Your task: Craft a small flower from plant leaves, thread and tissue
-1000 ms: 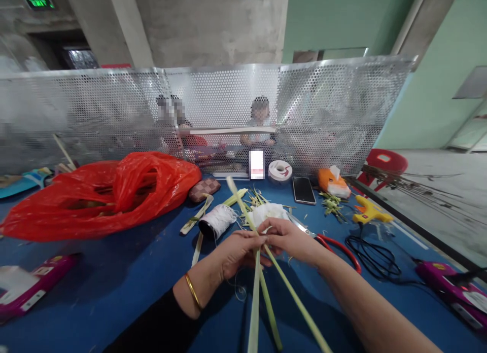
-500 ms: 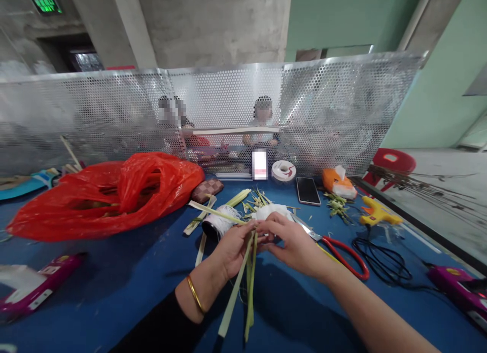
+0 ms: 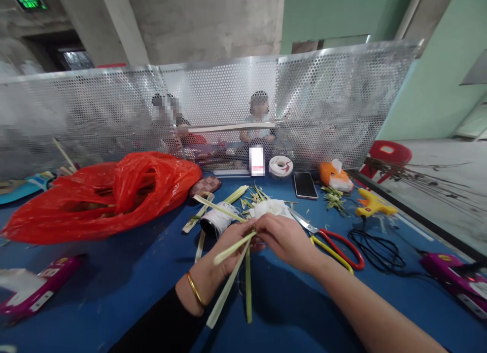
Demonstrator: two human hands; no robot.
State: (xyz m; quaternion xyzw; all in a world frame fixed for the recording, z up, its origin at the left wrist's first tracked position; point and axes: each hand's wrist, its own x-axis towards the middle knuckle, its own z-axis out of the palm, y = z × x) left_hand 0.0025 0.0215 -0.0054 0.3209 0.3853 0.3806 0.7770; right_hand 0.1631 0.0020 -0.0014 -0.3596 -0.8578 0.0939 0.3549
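Observation:
Several pale green plant strips (image 3: 228,287) spread out from between my two hands, some hanging toward me and one pointing up to the left. My left hand (image 3: 232,244), with a gold bangle at the wrist, is closed round the strips where they meet. Against it, my right hand (image 3: 279,236) pinches the strips at the same spot; its fingertips are partly hidden. A spool of white thread (image 3: 218,218) lies just left of my hands. Behind them is a crumpled white tissue (image 3: 271,208).
A red plastic bag (image 3: 152,190) fills the left. Red-handled scissors (image 3: 342,249), a yellow glue gun (image 3: 375,205), black cable and a phone (image 3: 305,184) lie right. Purple tools (image 3: 452,277) sit at both sides. A perforated metal screen (image 3: 224,99) stands behind, with people beyond.
One strip has swung from hanging down to lying leftward across my left hand. My right hand's fingers have closed in nearer to my left. The view has shifted slightly.

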